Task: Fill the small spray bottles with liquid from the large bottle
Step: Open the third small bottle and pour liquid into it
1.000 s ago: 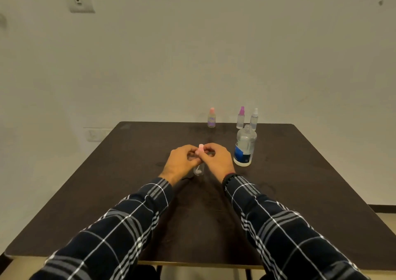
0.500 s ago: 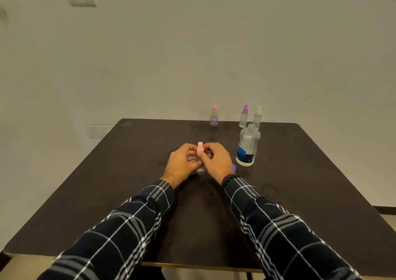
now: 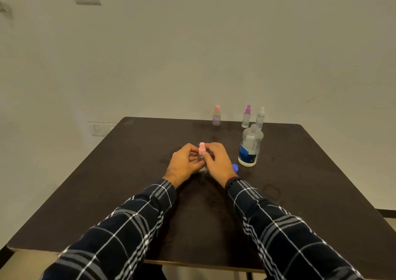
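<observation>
A small clear spray bottle with a pink cap (image 3: 201,148) stands upright on the dark table (image 3: 107,183) between my hands. My left hand (image 3: 184,164) holds its body. My right hand (image 3: 216,161) pinches the pink top with thumb and fingers. The large clear bottle with a blue label (image 3: 249,146) stands open-necked just right of my right hand. Its blue cap (image 3: 235,167) lies on the table beside my right wrist. Most of the small bottle's body is hidden by my fingers.
Three more small spray bottles stand along the far table edge: one with a pink cap (image 3: 216,116), one with a purple cap (image 3: 246,116), one with a white cap (image 3: 260,117). A wall rises right behind the table.
Both hands stay on the small bottle in the same spot; the fingers at the pink top have shifted slightly. My head has moved a little, revealing the blue cap.
</observation>
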Tool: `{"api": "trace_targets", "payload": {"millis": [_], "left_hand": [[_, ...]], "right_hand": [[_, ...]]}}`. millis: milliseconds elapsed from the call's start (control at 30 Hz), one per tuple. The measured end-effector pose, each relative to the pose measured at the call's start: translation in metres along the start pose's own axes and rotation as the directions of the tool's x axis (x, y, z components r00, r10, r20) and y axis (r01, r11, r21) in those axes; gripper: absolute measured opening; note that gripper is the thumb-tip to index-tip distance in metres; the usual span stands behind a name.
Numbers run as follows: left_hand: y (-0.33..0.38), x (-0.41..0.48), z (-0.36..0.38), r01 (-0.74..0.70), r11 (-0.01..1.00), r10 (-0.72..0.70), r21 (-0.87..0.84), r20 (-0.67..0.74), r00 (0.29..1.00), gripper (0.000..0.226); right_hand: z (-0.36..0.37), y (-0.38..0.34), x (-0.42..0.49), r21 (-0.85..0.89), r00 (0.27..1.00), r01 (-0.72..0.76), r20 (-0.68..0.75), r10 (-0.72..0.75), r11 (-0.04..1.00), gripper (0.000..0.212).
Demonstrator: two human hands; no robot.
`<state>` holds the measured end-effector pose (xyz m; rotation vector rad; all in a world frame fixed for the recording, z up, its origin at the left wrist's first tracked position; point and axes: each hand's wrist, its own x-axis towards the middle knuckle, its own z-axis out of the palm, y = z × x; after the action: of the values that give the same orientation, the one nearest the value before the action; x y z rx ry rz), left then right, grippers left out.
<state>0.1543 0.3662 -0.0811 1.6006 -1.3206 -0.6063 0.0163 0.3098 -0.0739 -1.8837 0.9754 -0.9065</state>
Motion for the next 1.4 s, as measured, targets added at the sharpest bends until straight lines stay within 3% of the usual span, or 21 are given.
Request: {"api": "trace_targets", "payload": {"millis": [67, 133, 267, 367, 467, 567, 633, 733, 933, 1033, 1133, 1400], "left_hand": [[0.002, -0.001, 0.001, 0.004, 1.0, -0.004, 0.011, 0.002, 1.0, 0.029], [0.002, -0.003, 0.002, -0.001, 1.0, 0.001, 0.008, -0.005, 1.0, 0.025], [0.004, -0.004, 0.0, -0.01, 1.0, 0.01, 0.028, -0.007, 1.0, 0.023], [0.005, -0.004, 0.001, -0.005, 1.0, 0.005, 0.003, -0.002, 1.0, 0.025], [0.005, -0.004, 0.001, -0.005, 1.0, 0.005, 0.008, -0.006, 1.0, 0.028], [0.005, -0.005, 0.001, -0.001, 1.0, 0.001, 0.028, -0.014, 1.0, 0.027], [0.006, -0.006, 0.002, -0.002, 0.999, 0.003, 0.044, -0.022, 1.0, 0.026], [0.004, -0.005, 0.001, -0.004, 1.0, 0.004, 0.0, -0.014, 1.0, 0.025], [0.005, -0.006, 0.002, 0.009, 1.0, -0.009, 0.027, -0.017, 1.0, 0.026], [0.005, -0.005, 0.003, 0.005, 1.0, -0.004, 0.021, -0.028, 1.0, 0.023], [0.004, -0.004, 0.002, 0.01, 1.0, -0.009, 0.01, -0.019, 1.0, 0.025], [0.004, -0.003, 0.003, 0.027, 0.999, -0.026, 0.028, -0.01, 1.0, 0.034]], "right_hand": [[-0.002, -0.001, -0.002, 0.04, 0.998, -0.011, 0.068, 0.008, 0.999, 0.051], [-0.001, 0.0, 0.0, 0.038, 0.997, -0.064, 0.041, 0.062, 0.997, 0.065], [0.005, -0.002, 0.007, -0.046, 0.992, -0.101, -0.076, 0.098, 0.994, 0.04], [0.003, -0.002, 0.004, -0.023, 0.997, -0.049, -0.065, 0.048, 0.999, 0.023], [-0.002, 0.002, -0.002, 0.024, 1.0, 0.004, 0.009, -0.004, 1.0, 0.041], [0.0, 0.002, -0.002, 0.096, 0.996, -0.09, -0.011, 0.092, 0.991, 0.059], [0.004, -0.001, 0.001, 0.071, 0.989, -0.13, -0.057, 0.135, 0.989, 0.047], [0.005, -0.003, 0.001, 0.002, 0.993, -0.079, -0.087, 0.079, 0.997, 0.027], [0.003, 0.003, -0.006, 0.068, 0.999, -0.034, 0.024, 0.032, 0.997, 0.048], [0.005, 0.0, -0.002, 0.072, 0.992, -0.101, -0.066, 0.106, 0.992, 0.038], [0.005, -0.003, -0.001, -0.011, 0.994, -0.048, -0.098, 0.047, 0.999, 0.019], [-0.011, -0.024, 0.003, -0.045, 0.958, 0.108, -0.263, -0.116, 0.993, 0.027]]}}
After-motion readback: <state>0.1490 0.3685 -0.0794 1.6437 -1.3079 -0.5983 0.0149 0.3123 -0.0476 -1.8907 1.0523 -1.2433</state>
